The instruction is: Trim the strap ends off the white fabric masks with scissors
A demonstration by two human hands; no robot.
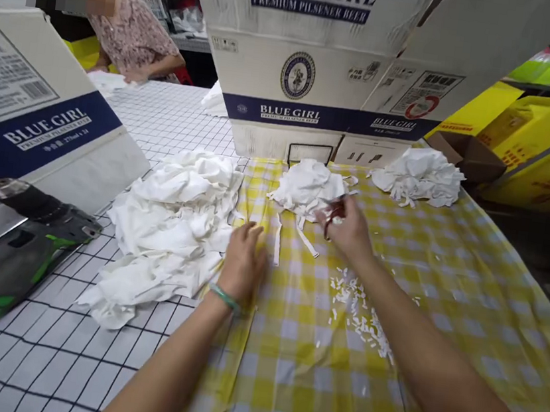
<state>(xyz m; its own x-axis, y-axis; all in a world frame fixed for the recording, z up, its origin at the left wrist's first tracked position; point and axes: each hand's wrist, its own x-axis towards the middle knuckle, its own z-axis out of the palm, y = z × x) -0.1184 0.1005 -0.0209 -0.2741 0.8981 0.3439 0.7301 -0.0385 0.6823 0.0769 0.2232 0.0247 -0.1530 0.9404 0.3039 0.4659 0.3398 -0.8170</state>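
Observation:
My right hand (352, 232) grips small scissors (335, 212) with dark red handles, at the near edge of a white cloth pile (310, 187). Thin white strips (307, 238) trail from that pile onto the yellow checked cloth. Over the table's middle, my left hand (245, 262), with a green bangle on its wrist, is partly blurred; its fingers stretch forward and it appears to hold nothing. Just left of it lies a large heap of crumpled white fabric (173, 220). Small white snippets (357, 310) are scattered below my right forearm.
A tall carton (300, 82) stands behind the piles, another carton (48, 91) at the left. A power drill (31, 229) lies by the left carton. One more white pile (422, 174) sits at the right back. Across the table, a person (135, 35) handles white cloth.

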